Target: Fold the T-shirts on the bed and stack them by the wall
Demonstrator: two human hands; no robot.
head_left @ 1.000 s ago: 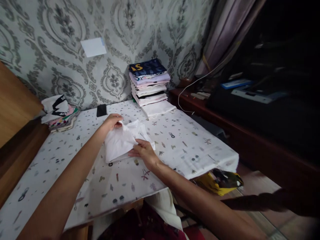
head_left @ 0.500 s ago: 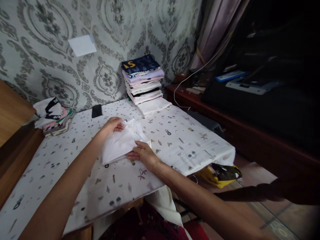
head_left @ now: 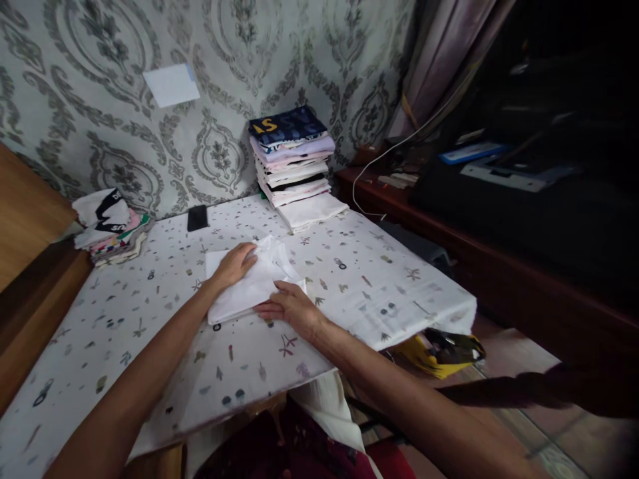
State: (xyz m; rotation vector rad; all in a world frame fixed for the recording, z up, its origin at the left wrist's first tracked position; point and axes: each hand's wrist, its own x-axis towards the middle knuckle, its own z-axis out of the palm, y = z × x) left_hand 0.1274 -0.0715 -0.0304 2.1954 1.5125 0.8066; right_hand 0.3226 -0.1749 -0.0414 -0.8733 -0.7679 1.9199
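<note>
A folded white shirt (head_left: 239, 293) lies on the patterned tablecloth in front of me, its neckline toward the right end. My left hand (head_left: 235, 265) rests on top of it with the fingers stretched out over the cloth. At the near right edge, my right hand (head_left: 292, 306) has the shirt's border between thumb and fingers, with the thumb above and the fingers low along the fold. The right fingertips are partly hidden by the cloth.
A tall stack of folded clothes (head_left: 294, 169) stands against the wall, a smaller clothes pile (head_left: 112, 229) at the left. A black phone (head_left: 198, 217) lies near the wall. The tablecloth's right edge (head_left: 424, 326) hangs above a yellow bag (head_left: 434, 359). A dark red cabinet (head_left: 399, 219) borders the right side.
My left hand has gone from curled at the shirt's far edge to lying flat on it, and the far left part of the shirt now spreads out flat. My right hand stays at the near edge.
</note>
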